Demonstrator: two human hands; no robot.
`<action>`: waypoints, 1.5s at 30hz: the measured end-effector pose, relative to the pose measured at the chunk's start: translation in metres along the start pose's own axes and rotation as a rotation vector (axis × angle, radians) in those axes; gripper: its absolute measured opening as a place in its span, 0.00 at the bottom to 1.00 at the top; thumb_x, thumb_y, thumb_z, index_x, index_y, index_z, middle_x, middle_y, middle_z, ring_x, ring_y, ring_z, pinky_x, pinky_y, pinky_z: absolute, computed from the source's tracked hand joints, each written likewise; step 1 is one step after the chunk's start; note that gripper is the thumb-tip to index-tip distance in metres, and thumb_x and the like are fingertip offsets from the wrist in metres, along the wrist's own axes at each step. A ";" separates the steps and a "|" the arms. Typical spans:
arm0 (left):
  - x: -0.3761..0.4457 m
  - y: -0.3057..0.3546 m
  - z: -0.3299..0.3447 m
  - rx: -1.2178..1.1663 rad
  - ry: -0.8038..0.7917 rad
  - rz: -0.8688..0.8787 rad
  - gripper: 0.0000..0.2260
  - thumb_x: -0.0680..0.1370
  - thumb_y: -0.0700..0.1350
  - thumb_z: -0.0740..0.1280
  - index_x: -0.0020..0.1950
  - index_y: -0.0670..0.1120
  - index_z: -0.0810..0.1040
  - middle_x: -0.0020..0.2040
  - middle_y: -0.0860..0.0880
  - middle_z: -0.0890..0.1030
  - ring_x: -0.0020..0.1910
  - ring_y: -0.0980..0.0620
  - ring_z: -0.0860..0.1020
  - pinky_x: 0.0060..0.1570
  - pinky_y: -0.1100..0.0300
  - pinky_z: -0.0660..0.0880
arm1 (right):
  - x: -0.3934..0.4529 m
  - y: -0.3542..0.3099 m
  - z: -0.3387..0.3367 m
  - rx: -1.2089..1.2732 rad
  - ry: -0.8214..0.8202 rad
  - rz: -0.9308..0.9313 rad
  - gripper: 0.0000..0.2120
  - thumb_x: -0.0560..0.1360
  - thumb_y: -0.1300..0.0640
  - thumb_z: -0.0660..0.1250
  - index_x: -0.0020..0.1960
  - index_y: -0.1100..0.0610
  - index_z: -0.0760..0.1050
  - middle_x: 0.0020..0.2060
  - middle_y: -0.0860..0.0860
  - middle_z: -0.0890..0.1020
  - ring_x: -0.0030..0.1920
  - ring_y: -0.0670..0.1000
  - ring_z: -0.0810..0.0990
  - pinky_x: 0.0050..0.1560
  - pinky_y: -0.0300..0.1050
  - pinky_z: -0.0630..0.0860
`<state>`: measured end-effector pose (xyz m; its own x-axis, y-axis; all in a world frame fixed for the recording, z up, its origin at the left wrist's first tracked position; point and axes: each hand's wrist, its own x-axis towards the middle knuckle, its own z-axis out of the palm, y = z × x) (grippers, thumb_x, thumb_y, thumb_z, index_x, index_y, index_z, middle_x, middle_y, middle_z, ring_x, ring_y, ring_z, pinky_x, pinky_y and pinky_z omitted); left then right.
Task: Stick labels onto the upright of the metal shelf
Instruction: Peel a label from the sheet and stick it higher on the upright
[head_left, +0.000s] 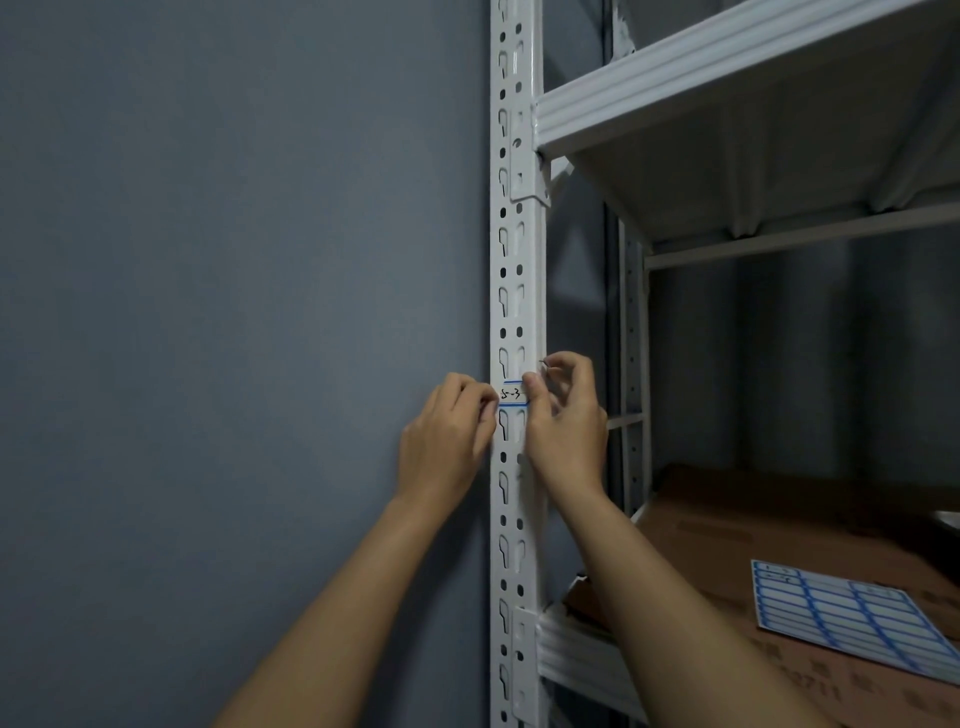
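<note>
Upright: white perforated metal post (515, 291) of the shelf, running from 12 to 6 o'clock just right of the frame's centre; keyhole slots and round holes pierce its front face.

Label: small white sticker with blue edge lines (512, 395), lying across the upright's front face just below the centre of the view; handwritten marks on it, not clearly legible.

Left hand: at 9 o'clock of the label (448, 441), fingers curled, fingertips (488, 402) pinching or pressing the label's left end against the post; which of the two cannot be told.

Right hand: at 3 o'clock of the label (563, 421), thumb (532, 395) laid on the label's right end at the post's corner; the other fingers are curled beside the post, and what, if anything, they hold cannot be told.

Label sheet: white sheet of blue-bordered stickers (852, 623), at 4 o'clock in the view, lying flat on brown cardboard (727, 540) on the lower shelf level, well apart from both hands.

Upper shelf: white ribbed metal deck (727, 67) at 1 o'clock, joined to the upright by a bracket.

Wall: plain grey-blue surface (234, 260) filling the 9 o'clock half of the view, behind the left forearm.
</note>
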<state>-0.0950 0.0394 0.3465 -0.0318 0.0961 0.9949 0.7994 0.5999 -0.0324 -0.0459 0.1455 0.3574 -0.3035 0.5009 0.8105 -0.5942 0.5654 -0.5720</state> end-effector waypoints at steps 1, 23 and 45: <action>-0.001 0.000 0.000 -0.004 -0.001 -0.007 0.11 0.77 0.51 0.58 0.45 0.46 0.77 0.44 0.50 0.75 0.39 0.51 0.77 0.26 0.61 0.68 | 0.000 0.000 0.000 -0.003 -0.001 0.001 0.10 0.77 0.53 0.66 0.50 0.40 0.67 0.44 0.41 0.79 0.50 0.53 0.82 0.49 0.60 0.79; -0.001 0.021 -0.048 -0.631 -0.072 -0.473 0.09 0.76 0.43 0.68 0.40 0.56 0.75 0.43 0.53 0.77 0.41 0.56 0.77 0.43 0.66 0.72 | -0.035 -0.020 -0.016 0.210 -0.018 -0.045 0.08 0.75 0.62 0.68 0.47 0.50 0.80 0.53 0.48 0.81 0.55 0.43 0.78 0.57 0.41 0.74; -0.012 0.038 -0.065 -0.782 -0.062 -0.596 0.07 0.76 0.43 0.68 0.41 0.55 0.79 0.42 0.54 0.81 0.40 0.61 0.78 0.39 0.65 0.72 | -0.060 -0.044 -0.015 0.382 -0.101 0.098 0.10 0.75 0.62 0.70 0.43 0.47 0.81 0.39 0.43 0.85 0.43 0.40 0.82 0.46 0.35 0.78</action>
<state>-0.0251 0.0091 0.3400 -0.5716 0.0032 0.8205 0.8135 -0.1285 0.5672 0.0095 0.1004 0.3323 -0.4328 0.4627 0.7737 -0.7872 0.2243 -0.5745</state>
